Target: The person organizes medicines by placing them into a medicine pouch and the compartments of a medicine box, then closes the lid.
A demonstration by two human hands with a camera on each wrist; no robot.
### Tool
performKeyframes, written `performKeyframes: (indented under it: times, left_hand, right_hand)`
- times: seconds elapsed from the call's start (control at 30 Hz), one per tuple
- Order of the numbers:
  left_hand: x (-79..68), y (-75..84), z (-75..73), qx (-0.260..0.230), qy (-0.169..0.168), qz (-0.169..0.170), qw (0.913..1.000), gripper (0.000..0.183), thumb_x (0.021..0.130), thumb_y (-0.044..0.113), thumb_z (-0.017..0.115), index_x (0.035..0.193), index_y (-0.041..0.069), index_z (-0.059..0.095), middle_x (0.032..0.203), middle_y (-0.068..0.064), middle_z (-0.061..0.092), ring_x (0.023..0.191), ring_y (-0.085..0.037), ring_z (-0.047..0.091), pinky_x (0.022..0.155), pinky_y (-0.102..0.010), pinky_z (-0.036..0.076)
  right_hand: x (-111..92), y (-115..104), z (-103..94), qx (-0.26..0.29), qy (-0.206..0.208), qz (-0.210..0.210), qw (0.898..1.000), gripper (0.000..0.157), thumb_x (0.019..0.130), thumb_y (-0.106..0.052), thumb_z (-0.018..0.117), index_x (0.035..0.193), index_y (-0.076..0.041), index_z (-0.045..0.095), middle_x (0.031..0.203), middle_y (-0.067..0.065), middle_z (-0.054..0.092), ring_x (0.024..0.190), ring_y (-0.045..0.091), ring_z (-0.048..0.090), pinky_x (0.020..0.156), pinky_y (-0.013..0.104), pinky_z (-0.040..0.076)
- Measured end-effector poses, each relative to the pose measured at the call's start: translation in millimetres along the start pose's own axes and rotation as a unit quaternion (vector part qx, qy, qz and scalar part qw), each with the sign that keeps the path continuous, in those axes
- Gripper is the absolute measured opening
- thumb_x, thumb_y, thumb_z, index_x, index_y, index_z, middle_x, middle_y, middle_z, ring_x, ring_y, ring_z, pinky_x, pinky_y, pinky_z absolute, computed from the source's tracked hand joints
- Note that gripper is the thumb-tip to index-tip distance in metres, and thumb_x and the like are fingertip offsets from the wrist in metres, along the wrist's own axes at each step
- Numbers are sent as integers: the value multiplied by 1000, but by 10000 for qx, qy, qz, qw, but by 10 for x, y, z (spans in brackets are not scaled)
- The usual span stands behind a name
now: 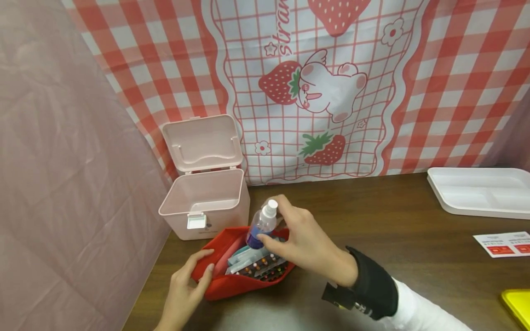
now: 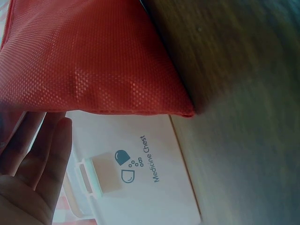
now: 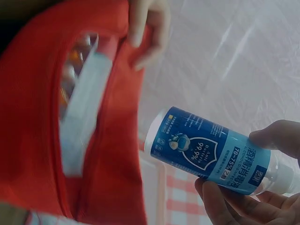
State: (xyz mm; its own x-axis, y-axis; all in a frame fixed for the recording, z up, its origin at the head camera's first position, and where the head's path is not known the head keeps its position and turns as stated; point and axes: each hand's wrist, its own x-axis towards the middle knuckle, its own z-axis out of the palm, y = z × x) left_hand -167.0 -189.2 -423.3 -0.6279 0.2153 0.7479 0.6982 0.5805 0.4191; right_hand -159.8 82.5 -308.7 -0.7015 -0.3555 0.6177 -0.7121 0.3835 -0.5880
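In the head view my right hand [image 1: 308, 236] grips a small clear spray bottle [image 1: 262, 224] with a white cap, tilted over the mouth of a red zip pouch [image 1: 238, 288]. The right wrist view shows its blue alcohol disinfectant label [image 3: 206, 150], with fingers and thumb around the cap end. My left hand [image 1: 185, 281] holds the pouch at its left end, thumb and index finger at the spread mouth. Inside lie blister packs of pills [image 1: 261, 266] and pale blue-white packets [image 1: 244, 259]. In the left wrist view the pouch's woven side [image 2: 93, 61] partly covers the left fingers.
A pink medicine chest [image 1: 225, 225] stands behind the pouch, its lid [image 1: 207, 142] raised. Farther right on the wooden table are a white divided tray [image 1: 468, 212], a printed card [image 1: 503, 243] and a yellow object [image 1: 517, 305]. A checked strawberry cloth [image 1: 248, 115] hangs behind.
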Motion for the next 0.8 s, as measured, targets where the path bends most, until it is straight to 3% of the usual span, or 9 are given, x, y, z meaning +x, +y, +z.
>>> performKeyframes:
  times: [0.27, 0.43, 0.63, 0.8]
  left_hand:
    - [6, -1, -4, -34, 19, 67, 10000, 41, 74, -4, 69, 111, 10, 61, 95, -4, 68, 55, 6, 37, 55, -10, 36]
    - [1, -8, 0, -33, 35, 120, 9999, 43, 73, -5, 69, 112, 10, 61, 96, -4, 68, 59, 4, 44, 59, -11, 39]
    - [-5, -7, -1, -147, -13, 187, 9997, 44, 72, -6, 68, 113, 8, 60, 98, -7, 68, 77, -9, 62, 76, -10, 45]
    - [-14, -7, -8, -152, -77, 96, 9998, 44, 73, -5, 67, 115, 8, 59, 97, -8, 68, 79, -9, 63, 77, -10, 44]
  right_hand:
    - [-119, 51, 207, 235, -480, 281, 9982, 44, 73, -13, 74, 106, -10, 46, 86, -2, 60, 74, 7, 59, 61, 21, 51]
    - [-180, 71, 261, 91, -615, 523, 9967, 44, 72, -16, 75, 106, -11, 48, 88, -4, 59, 76, 6, 58, 65, 19, 50]
    - [-247, 113, 273, -270, -763, 583, 9950, 44, 72, -20, 75, 105, -11, 47, 87, -4, 60, 77, 6, 57, 66, 22, 50]
    - [-299, 188, 302, -615, -745, 518, 9940, 44, 71, -19, 75, 103, -10, 47, 85, -3, 61, 76, 6, 57, 65, 20, 47]
